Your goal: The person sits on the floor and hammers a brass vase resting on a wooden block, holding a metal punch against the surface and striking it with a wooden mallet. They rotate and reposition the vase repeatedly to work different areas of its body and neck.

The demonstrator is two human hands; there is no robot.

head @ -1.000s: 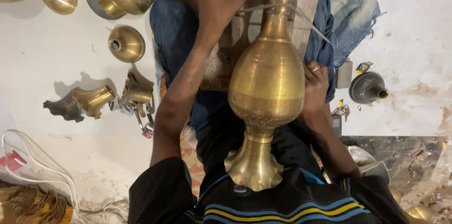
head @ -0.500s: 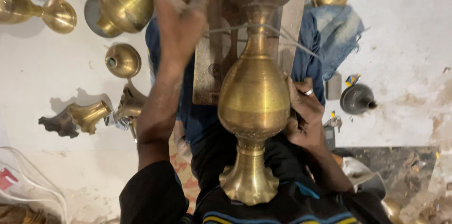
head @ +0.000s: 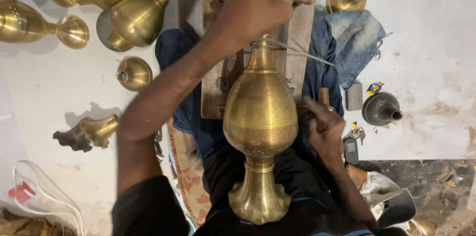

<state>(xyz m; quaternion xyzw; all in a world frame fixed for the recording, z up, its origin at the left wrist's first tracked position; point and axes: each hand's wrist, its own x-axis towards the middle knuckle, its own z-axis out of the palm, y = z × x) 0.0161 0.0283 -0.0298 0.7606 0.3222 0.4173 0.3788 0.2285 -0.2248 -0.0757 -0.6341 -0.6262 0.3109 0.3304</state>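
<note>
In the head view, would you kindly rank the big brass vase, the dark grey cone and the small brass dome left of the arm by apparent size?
1. Brass vase, though nearest the camera.
2. Dark grey cone and small brass dome: too alike to rank.

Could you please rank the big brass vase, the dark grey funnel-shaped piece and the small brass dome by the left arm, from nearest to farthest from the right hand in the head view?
From the right hand:
1. Big brass vase, right beside it, centre.
2. Dark grey funnel-shaped piece, on the floor to the right.
3. Small brass dome, far across, beyond the left arm.
</note>
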